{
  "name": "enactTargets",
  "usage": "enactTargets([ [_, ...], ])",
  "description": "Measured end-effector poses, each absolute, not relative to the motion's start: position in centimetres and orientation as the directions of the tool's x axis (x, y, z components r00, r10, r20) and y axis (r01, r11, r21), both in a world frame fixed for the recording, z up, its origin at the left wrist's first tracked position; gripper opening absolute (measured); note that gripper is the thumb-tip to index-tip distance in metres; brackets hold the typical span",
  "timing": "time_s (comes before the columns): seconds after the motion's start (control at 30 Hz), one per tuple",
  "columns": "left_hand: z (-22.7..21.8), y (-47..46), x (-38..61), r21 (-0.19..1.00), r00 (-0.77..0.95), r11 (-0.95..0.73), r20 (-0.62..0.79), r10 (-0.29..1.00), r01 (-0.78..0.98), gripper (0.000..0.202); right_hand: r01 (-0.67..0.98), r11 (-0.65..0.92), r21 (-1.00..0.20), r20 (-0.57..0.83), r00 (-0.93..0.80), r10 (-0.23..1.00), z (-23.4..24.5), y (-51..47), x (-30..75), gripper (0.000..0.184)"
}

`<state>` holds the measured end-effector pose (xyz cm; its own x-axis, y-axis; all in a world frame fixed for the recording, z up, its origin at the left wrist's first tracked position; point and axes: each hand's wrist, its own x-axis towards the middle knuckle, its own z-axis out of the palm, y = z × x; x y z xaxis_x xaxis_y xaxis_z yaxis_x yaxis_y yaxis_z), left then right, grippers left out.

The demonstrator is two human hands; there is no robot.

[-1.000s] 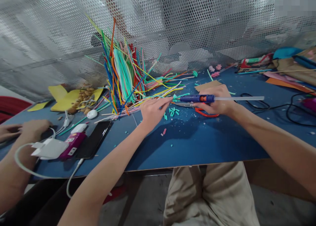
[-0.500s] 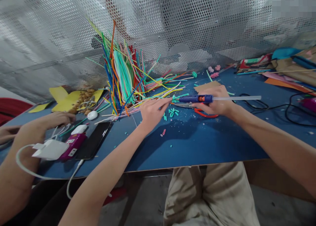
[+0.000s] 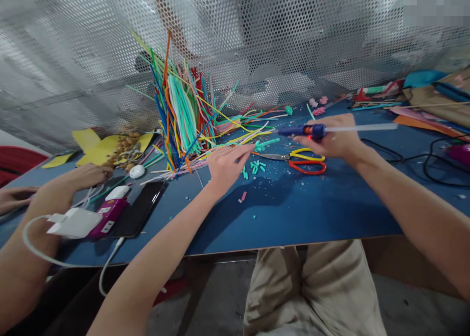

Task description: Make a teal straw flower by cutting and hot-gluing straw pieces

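Observation:
My left hand (image 3: 228, 166) is closed in a pinch on a small branched piece of teal pipe cleaner (image 3: 270, 142). Wrapped in my right hand (image 3: 338, 136) is a blue hot glue gun (image 3: 298, 130), its nozzle pointing left, slightly above and apart from the teal piece. A clear glue stick (image 3: 367, 127) juts from the gun's back, and a red light glows on it. Below the gun lie scissors (image 3: 310, 168) with red and yellow handles. Short cut teal bits (image 3: 257, 167) are scattered on the table beside my left fingers.
A large bundle of coloured pipe cleaners (image 3: 183, 116) stands at the back against the perforated metal screen (image 3: 293, 37). A phone (image 3: 141, 210) and purple power strip (image 3: 109, 217) lie left, near another person's hand (image 3: 82, 175). Black cable (image 3: 407, 159) trails right.
The glue gun in my right hand has moved up and right, away from the teal piece, uncovering the scissors' handles. My left hand has stayed nearly still.

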<state>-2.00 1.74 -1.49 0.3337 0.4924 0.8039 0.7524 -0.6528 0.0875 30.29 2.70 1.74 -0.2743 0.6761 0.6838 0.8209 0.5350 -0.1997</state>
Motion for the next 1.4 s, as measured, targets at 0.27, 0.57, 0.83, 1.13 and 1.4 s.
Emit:
enactTargets([
  [0.27,-1.3,2.1,-1.9,0.095,0.270,-0.622,0.842,0.466,0.778,0.017,0.969,0.125,-0.216,0.521,0.006,0.854,0.2,7.9,38.0,0.060],
  [0.57,-0.9,2.3,-2.2,0.138,0.241,-0.574,0.811,0.533,0.807,0.024,0.988,0.099,-0.122,0.346,-0.051,0.937,-1.0,7.8,35.7,0.048],
  [0.83,-0.7,2.1,-2.1,0.168,0.240,-0.594,0.804,0.544,0.787,0.025,0.772,0.629,-0.085,0.403,-0.551,0.731,-1.5,2.7,24.2,0.026],
  [1.13,-0.2,2.1,-2.7,0.207,0.192,-0.584,0.815,0.547,0.785,0.022,0.614,0.788,0.033,0.406,-0.729,0.551,-2.3,3.8,20.7,0.024],
  [1.4,-0.2,2.4,-3.4,0.163,0.165,-0.536,0.843,0.512,0.828,0.021,0.593,0.792,-0.146,0.439,-0.678,0.589,-2.7,5.7,19.3,0.014],
])
